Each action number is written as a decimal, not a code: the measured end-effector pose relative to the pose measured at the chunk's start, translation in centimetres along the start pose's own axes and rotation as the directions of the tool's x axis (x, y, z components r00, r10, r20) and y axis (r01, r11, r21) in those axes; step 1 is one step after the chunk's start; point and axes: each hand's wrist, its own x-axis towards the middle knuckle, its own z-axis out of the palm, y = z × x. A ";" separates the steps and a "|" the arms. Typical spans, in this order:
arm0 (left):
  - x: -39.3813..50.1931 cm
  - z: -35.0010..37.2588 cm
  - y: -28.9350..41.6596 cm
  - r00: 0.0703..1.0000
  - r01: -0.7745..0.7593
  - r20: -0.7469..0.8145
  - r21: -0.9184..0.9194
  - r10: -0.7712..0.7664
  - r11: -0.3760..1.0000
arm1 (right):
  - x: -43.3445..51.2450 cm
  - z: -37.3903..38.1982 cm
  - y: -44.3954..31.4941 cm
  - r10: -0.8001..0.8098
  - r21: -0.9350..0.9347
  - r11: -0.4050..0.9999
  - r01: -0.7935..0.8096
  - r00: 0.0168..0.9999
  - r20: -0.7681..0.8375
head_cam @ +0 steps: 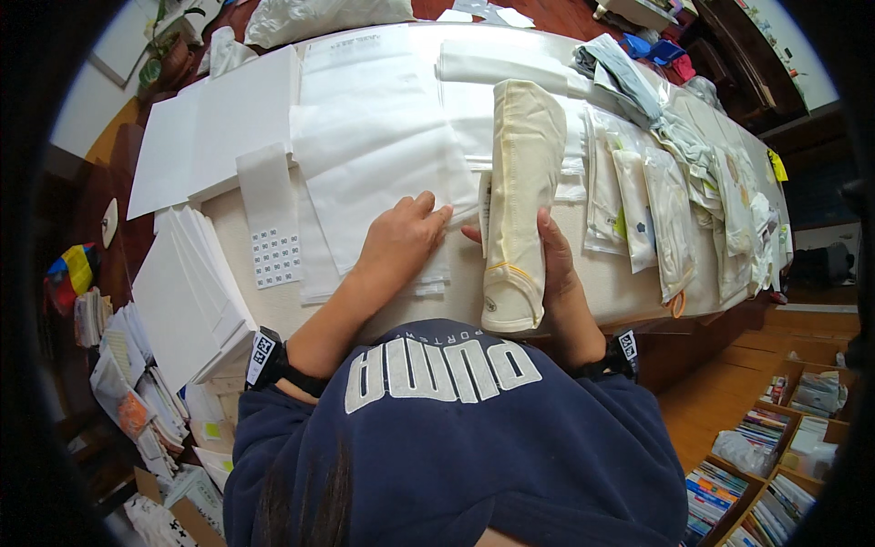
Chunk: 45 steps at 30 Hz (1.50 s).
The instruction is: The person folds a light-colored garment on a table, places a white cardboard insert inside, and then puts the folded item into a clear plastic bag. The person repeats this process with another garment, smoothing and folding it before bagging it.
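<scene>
My right hand [557, 256] grips a long, folded cream cloth garment [523, 178] near its lower half, holding it above the table's front. Yellow stitching crosses its near end, where a small round mark shows. A tag partly shows at the garment's left side. Fingers spread, my left hand [407, 229] rests on a stack of translucent plastic bags [383, 174] and holds nothing. Left of that hand lies a strip of backing paper [266, 198] bearing rows of small printed stickers.
White boards or boxes [219, 130] cover the table's far left, with a fanned stack of white sheets [195, 294] nearer me. Bagged garments [636, 198] lie to the right, beside loose pale clothes [731, 184]. A bookshelf [765, 458] stands at lower right.
</scene>
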 end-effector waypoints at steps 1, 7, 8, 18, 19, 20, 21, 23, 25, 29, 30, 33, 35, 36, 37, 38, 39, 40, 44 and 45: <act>0.1 0.1 0.0 1.000 -0.012 -0.014 -0.010 0.012 1.000 | 0.0 0.1 0.1 0.008 -0.026 1.000 -0.008 1.000 -0.004; 0.0 0.2 -0.4 0.999 0.039 0.003 -0.136 -0.039 0.990 | 0.7 0.4 0.6 -0.037 0.007 0.999 0.037 0.999 -0.033; 0.0 0.2 -0.5 0.999 0.041 0.008 -0.146 -0.041 0.988 | 0.7 0.5 0.7 -0.055 0.023 0.998 0.056 0.998 -0.032; -0.1 0.4 -0.7 0.999 0.045 0.022 -0.167 -0.042 0.985 | 0.8 0.3 1.0 -0.084 0.082 0.993 0.085 0.996 -0.019; -0.1 0.3 -0.6 0.999 0.043 0.021 -0.157 -0.040 0.987 | 0.8 0.3 1.0 -0.087 0.062 0.994 0.089 0.996 -0.032; -0.1 0.3 -0.6 0.999 0.045 0.023 -0.159 -0.042 0.986 | 0.7 0.3 1.0 -0.090 0.042 0.995 0.092 0.995 -0.040; -0.1 0.2 -0.5 0.999 0.047 0.025 -0.161 -0.044 0.986 | 0.6 0.3 1.0 -0.090 0.034 0.995 0.091 0.995 -0.042; -0.1 0.2 -0.5 0.998 0.057 0.030 -0.166 -0.053 0.984 | 0.5 0.3 1.0 -0.091 0.020 0.996 0.092 0.995 -0.039; 0.0 0.2 -0.4 0.997 0.074 0.038 -0.175 -0.068 0.982 | 0.5 0.3 1.0 -0.083 0.007 0.997 0.083 0.996 -0.046; -0.1 0.4 -0.5 0.998 0.067 0.020 -0.187 -0.065 0.980 | 0.7 0.2 1.0 -0.088 -0.060 0.994 0.087 0.996 -0.019; -0.1 0.5 -0.5 0.998 0.059 0.007 -0.190 -0.059 0.980 | 0.7 0.2 1.1 -0.088 -0.062 0.994 0.087 0.996 -0.016; -0.2 0.8 -0.7 0.998 0.055 0.001 -0.192 -0.056 0.980 | 0.8 0.2 1.2 -0.091 -0.053 0.995 0.090 0.995 -0.030; -0.2 1.0 -0.8 0.999 0.046 -0.020 -0.192 -0.051 0.980 | 0.8 0.3 1.3 -0.093 -0.031 0.995 0.092 0.994 -0.058; -0.1 1.1 -0.8 0.998 0.035 -0.045 -0.194 -0.044 0.980 | 0.8 0.3 1.4 -0.093 -0.033 0.995 0.090 0.993 -0.072; -0.1 1.2 -0.8 0.997 0.025 -0.068 -0.193 -0.039 0.981 | 0.8 0.3 1.4 -0.091 -0.037 0.995 0.088 0.993 -0.077; 0.0 1.3 -0.7 0.997 0.034 -0.064 -0.188 -0.046 0.982 | 0.8 0.3 1.4 -0.093 -0.048 0.995 0.089 0.991 -0.098; 0.0 1.4 -0.6 0.997 0.043 -0.059 -0.181 -0.054 0.983 | 0.8 0.2 1.5 -0.089 -0.058 0.995 0.084 0.992 -0.090; 0.1 1.5 -0.4 0.997 0.052 -0.054 -0.174 -0.062 0.983 | 0.8 0.1 1.5 -0.089 -0.075 0.994 0.082 0.991 -0.097; 0.2 1.5 0.1 0.998 0.025 -0.060 -0.134 -0.033 0.991 | 1.1 -0.5 1.7 -0.105 -0.162 0.983 0.092 0.992 -0.074; 0.3 1.5 0.2 0.997 0.021 -0.069 -0.136 -0.031 0.990 | 1.2 -0.6 1.8 -0.109 -0.152 0.984 0.098 0.992 -0.069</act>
